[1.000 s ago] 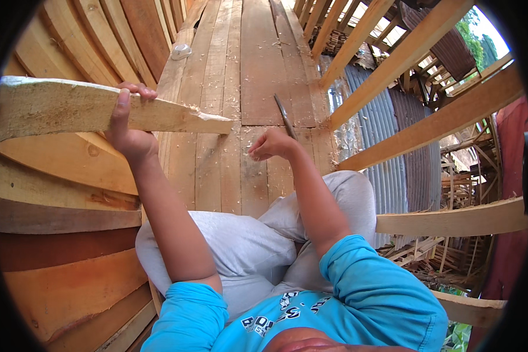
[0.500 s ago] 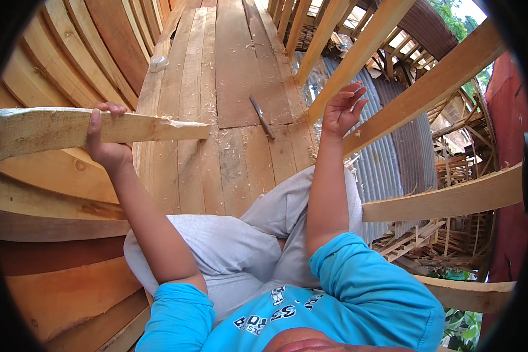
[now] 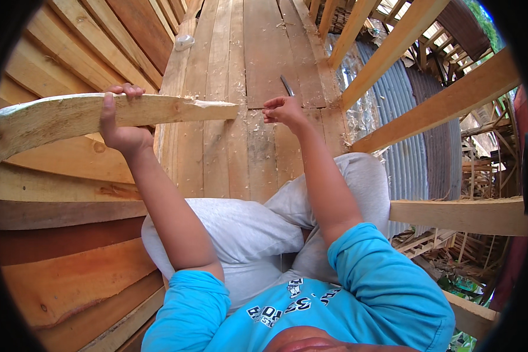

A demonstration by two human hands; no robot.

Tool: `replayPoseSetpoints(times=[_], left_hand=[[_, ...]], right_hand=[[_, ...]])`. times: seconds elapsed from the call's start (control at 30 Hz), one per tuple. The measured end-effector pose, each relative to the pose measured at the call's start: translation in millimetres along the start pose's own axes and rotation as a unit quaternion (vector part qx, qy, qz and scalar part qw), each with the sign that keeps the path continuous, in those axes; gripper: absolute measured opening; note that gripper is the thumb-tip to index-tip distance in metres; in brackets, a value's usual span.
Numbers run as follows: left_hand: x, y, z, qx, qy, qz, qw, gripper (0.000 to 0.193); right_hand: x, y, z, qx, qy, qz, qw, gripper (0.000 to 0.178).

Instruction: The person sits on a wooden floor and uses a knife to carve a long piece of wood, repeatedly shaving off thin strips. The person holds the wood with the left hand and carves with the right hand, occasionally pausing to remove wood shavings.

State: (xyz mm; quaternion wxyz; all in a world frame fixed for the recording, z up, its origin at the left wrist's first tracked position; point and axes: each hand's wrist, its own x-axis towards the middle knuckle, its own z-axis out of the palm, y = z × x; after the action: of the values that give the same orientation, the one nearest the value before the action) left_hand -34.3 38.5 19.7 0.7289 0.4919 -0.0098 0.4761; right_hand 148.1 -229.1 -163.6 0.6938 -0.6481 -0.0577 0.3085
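A pale, slightly curved wooden plank (image 3: pixel 58 120) with a whittled, narrowing right end is raised above the floor on the left. My left hand (image 3: pixel 122 120) is closed around it, thumb on the near face and fingers over the top edge. To the right of the plank's narrow tip, a small gap away, is my right hand (image 3: pixel 283 111). Its fingers are curled in and pressed together; whatever they may hold is too small to make out. Just beyond that hand a knife (image 3: pixel 287 85) lies on the floorboards, its handle end partly hidden by the hand.
Wood shavings dot the plank floor (image 3: pixel 217 158). A clear plastic container (image 3: pixel 184 42) lies at the far left, by the wall of boards (image 3: pixel 82 223). On the right, wooden posts (image 3: pixel 440 100) form an open frame, with corrugated metal sheets (image 3: pixel 399 105) beyond and below.
My right hand has come down and left from beside the posts toward the plank's tip, its loosely spread fingers now closed. The left hand keeps its grip. The whole view has shifted a little.
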Motion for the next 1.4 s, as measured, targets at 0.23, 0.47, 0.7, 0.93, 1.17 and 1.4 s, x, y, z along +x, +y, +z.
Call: replayPoseSetpoints(times=[0.23, 0.47, 0.7, 0.93, 1.17, 1.4], left_hand=[[-1.1, 3.2, -0.1, 0.015, 0.017, 0.002, 1.000, 0.031], [-1.3, 4.2, 3.9, 0.005, 0.004, 0.000, 1.000, 0.031], [-1.5, 4.9, 3.7, 0.006, 0.012, -0.004, 1.000, 0.031], [0.2, 4.3, 3.4, 0.004, 0.017, -0.004, 1.000, 0.032], [0.3, 4.7, -0.6, 0.006, 0.016, 0.000, 1.000, 0.032], [2.8, -2.3, 7.3, -0.010, 0.009, -0.009, 1.000, 0.032]], right_hand=[[12.3, 15.6, 17.7, -0.236, -0.014, 0.018, 0.972, 0.027], [35.9, 43.6, 11.1, -0.309, 0.027, -0.156, 0.938, 0.031], [29.1, 60.5, 35.8, -0.535, -0.008, -0.232, 0.812, 0.042], [22.9, 55.7, 42.9, -0.514, 0.005, -0.227, 0.827, 0.028], [-5.6, 71.1, 68.8, -0.636, 0.013, -0.195, 0.747, 0.022], [-0.9, 119.4, 73.2, -0.651, 0.085, -0.169, 0.735, 0.013]])
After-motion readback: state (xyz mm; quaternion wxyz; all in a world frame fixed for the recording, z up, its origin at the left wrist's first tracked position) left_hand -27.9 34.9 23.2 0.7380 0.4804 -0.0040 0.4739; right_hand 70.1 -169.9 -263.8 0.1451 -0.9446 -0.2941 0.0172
